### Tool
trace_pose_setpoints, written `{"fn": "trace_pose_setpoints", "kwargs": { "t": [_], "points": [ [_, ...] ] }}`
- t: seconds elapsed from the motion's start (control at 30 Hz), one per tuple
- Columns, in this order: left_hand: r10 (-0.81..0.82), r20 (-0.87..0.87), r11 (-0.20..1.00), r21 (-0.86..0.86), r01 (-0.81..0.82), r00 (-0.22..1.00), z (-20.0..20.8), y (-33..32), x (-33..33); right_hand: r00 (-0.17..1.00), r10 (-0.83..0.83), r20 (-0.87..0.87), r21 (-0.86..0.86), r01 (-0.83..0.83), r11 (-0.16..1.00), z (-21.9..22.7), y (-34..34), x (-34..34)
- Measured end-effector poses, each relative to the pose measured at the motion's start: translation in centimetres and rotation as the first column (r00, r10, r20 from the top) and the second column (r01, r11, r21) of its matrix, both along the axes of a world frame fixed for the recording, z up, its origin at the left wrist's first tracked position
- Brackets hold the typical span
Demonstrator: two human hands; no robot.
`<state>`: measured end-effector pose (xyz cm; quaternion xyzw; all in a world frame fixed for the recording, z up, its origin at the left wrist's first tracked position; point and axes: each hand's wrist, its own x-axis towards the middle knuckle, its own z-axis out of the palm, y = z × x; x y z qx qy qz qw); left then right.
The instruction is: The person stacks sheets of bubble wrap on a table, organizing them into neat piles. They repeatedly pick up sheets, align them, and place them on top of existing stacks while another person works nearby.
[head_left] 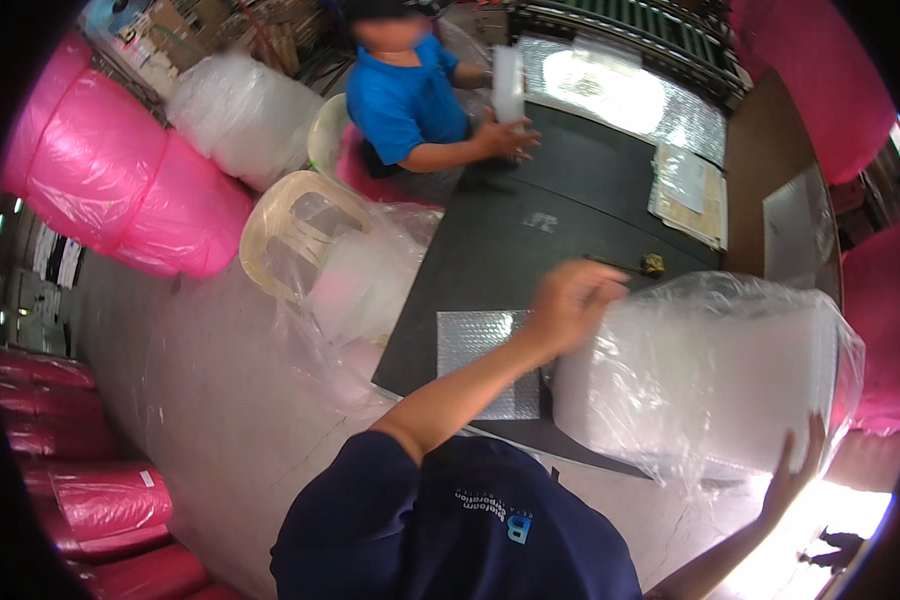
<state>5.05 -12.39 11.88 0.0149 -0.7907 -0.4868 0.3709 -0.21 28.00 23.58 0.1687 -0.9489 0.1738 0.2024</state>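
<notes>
A large clear plastic bag (710,370) filled with a stack of white, translucent sheets lies on the near right of the dark table. Above its left end is my left hand (575,300), fingers bent and blurred; whether it grips the plastic I cannot tell. My right hand (798,462) rests against the bag's near right side with its fingers spread. Partly under my left forearm, a flat silver bubble sheet (485,370) lies by the table's near edge. A yellow-and-black tape measure (652,264) sits just beyond the bag.
Across the dark table (540,215), a person in a blue shirt (405,100) holds a white block (508,85). Papers (685,190) lie at the table's right, beside a brown panel (780,160). A beige chair (295,220) and pink wrapped rolls (120,170) stand left.
</notes>
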Motion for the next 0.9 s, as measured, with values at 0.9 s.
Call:
{"fn": "trace_pose_setpoints", "kwargs": {
  "t": [0.9],
  "points": [
    [0.523,0.411,-0.553,0.83,-0.07,0.747,-40.9,-33.0,27.7,0.85,0.236,0.471,0.056,-0.297,0.953,-23.3,-41.2,17.8]
  ]
}}
